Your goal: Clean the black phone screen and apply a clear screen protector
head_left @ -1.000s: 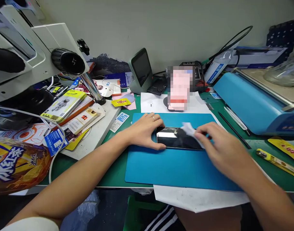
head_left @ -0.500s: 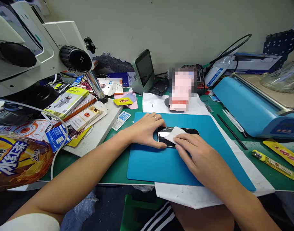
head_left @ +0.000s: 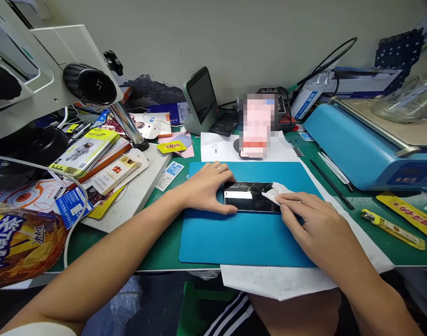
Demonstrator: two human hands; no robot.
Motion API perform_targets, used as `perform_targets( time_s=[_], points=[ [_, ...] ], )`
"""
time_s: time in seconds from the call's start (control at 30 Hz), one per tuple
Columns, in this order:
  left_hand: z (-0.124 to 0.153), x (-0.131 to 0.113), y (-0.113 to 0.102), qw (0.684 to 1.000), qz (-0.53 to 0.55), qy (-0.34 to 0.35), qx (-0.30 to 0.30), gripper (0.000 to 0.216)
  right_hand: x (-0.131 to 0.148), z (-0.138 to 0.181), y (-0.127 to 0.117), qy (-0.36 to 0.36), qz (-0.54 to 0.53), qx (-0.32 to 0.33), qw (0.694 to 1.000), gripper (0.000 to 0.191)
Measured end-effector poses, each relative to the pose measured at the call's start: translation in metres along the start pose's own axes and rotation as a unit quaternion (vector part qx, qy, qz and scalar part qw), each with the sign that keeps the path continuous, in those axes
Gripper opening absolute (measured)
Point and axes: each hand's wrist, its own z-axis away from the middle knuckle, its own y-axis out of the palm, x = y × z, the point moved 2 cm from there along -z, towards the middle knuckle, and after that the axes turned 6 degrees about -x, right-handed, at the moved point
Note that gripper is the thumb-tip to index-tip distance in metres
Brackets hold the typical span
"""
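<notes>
A black phone lies flat, screen up, on a blue work mat. My left hand clamps the phone's left end between thumb and fingers, a ring on one finger. My right hand presses a small white wipe onto the right part of the screen with its fingertips, covering the phone's right end.
A microscope hangs over the cluttered left side with boxes and a snack bag. A small screen device stands behind the mat. A blue roller machine, a black pen and a yellow tool lie right.
My right hand has slid the wipe along the screen, first toward the left end, then back to the right part. My left hand has stayed on the phone.
</notes>
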Motion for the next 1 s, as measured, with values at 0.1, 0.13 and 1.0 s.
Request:
perform_targets(
  time_s=[0.1,0.13,1.0],
  points=[
    [-0.001,-0.001,0.001,1.0,0.0,-0.001,-0.003,0.055,0.013,-0.005,0.003,-0.01,-0.014,0.009,1.0,0.031],
    [-0.001,-0.001,0.002,1.0,-0.001,0.0,-0.003,0.055,0.017,-0.008,0.004,-0.015,-0.02,0.015,1.0,0.031],
    [-0.001,-0.002,0.002,1.0,0.001,-0.019,0.015,0.054,-0.017,-0.018,0.009,0.04,-0.038,0.046,0.997,0.034]
  ],
)
